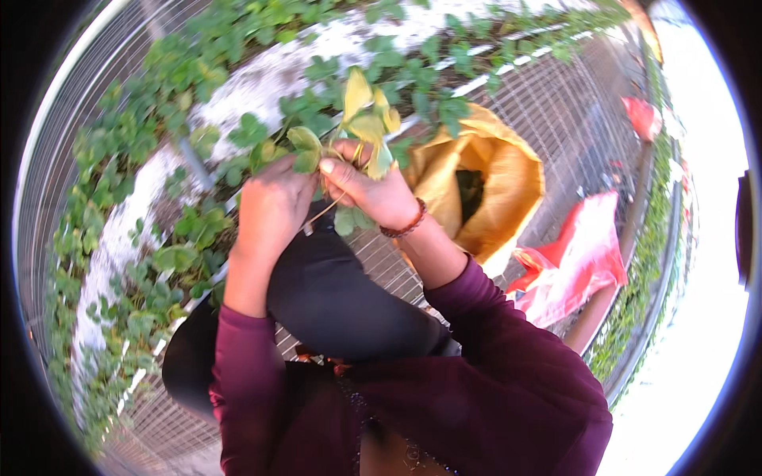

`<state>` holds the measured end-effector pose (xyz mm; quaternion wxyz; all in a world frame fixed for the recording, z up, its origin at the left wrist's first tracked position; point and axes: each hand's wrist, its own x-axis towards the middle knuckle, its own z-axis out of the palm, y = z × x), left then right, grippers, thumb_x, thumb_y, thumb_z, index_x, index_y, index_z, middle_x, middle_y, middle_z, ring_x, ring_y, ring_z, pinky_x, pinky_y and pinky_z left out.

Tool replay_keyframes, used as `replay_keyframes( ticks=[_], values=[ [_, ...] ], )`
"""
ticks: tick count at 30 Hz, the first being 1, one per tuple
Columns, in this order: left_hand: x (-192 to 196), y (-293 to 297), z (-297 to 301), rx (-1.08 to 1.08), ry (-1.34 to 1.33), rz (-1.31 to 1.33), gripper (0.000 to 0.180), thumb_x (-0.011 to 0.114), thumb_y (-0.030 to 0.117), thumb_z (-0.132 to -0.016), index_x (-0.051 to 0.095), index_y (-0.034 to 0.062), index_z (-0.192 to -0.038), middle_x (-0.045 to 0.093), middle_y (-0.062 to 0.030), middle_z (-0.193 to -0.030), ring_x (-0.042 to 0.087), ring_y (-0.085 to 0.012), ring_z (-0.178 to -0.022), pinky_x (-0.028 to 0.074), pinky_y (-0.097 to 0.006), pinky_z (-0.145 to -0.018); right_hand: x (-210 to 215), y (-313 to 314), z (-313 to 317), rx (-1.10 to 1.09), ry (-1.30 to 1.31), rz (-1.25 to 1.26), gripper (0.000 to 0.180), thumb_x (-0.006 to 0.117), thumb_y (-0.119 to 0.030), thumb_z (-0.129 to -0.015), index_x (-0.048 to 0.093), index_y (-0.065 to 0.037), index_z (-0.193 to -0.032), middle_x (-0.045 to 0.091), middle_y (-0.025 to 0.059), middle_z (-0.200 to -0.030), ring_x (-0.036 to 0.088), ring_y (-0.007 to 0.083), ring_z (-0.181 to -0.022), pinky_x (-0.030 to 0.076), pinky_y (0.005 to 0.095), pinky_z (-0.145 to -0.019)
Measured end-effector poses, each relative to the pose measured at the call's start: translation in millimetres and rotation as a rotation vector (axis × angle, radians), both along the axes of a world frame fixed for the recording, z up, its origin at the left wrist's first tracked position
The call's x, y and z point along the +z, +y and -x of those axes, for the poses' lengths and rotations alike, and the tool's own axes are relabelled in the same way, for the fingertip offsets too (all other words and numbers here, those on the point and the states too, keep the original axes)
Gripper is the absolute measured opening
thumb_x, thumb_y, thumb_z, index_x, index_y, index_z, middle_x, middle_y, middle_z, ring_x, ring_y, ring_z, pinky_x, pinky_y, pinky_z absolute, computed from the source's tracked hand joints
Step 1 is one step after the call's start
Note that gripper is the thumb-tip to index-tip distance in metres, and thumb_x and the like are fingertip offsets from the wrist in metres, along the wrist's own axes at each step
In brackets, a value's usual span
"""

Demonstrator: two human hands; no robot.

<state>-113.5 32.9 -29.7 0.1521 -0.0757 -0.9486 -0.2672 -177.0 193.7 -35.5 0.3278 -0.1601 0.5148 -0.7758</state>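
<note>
My right hand [373,189], with a beaded bracelet at the wrist, is closed around the stems of a small bunch of yellowing leaves [367,127]. Close beside it, my left hand [278,198] has its fingers curled in among green leaves and thin stems at the edge of the plant row [190,230]. What exactly the left fingers grip is hidden behind the back of the hand. A few stems hang below the two hands, above my bent knee in black trousers [333,293].
An orange-yellow woven sack [508,182] stands open to the right, something dark green inside. Beyond it lies a red plastic bag [583,258] on the grid-patterned ground, with a smaller red piece [641,119] farther off. White sheeting [262,75] runs between the leafy rows.
</note>
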Motion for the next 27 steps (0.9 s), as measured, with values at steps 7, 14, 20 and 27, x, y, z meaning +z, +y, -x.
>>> replay_keyframes(
  ticks=[7,14,20,27],
  values=[
    [28.7,40.7,15.9,-0.128,0.011,-0.436,0.040,0.065,0.006,-0.083,0.058,0.0028,-0.123,0.062,-0.0115,-0.116,0.061,-0.0156,-0.081,0.050,-0.028,-0.070,83.5,180.6,-1.1,-0.902,0.461,-0.397,0.013,0.058,-0.012,-0.091,0.064,-0.001,-0.092,0.062,0.0038,-0.069,0.054,0.0084,-0.057,0.042,0.0210,-0.052],
    [-31.4,-6.3,-17.9,0.166,0.043,-0.811,0.026,0.061,0.001,-0.089,0.062,0.0013,-0.115,0.064,-0.0039,-0.103,0.057,-0.0066,-0.081,0.046,-0.020,-0.070,-2.4,228.6,-1.8,-0.816,0.663,-1.119,0.015,0.061,-0.007,-0.086,0.061,0.004,-0.097,0.066,0.0132,-0.071,0.064,0.0174,-0.062,0.049,0.0318,-0.054],
    [-59.6,-14.6,-28.3,0.263,-0.141,-0.958,0.023,0.058,0.002,-0.090,0.064,0.0024,-0.112,0.066,-0.0056,-0.098,0.061,-0.0104,-0.085,0.050,-0.024,-0.077,-268.4,275.8,57.8,-0.030,0.103,-1.494,0.020,0.062,-0.018,-0.081,0.066,-0.001,-0.073,0.066,0.0135,-0.070,0.064,0.0249,-0.061,0.049,0.0395,-0.057],
    [-110.6,-3.7,-20.4,-0.005,-0.445,-0.828,0.036,0.059,0.018,-0.089,0.058,0.0037,-0.121,0.064,-0.0140,-0.110,0.061,-0.0213,-0.098,0.047,-0.031,-0.088,-261.6,283.9,52.4,-0.229,-0.530,-1.231,0.016,0.069,-0.022,-0.077,0.065,-0.006,-0.078,0.066,0.0109,-0.072,0.061,0.0215,-0.048,0.045,0.0379,-0.042]
  ],
)
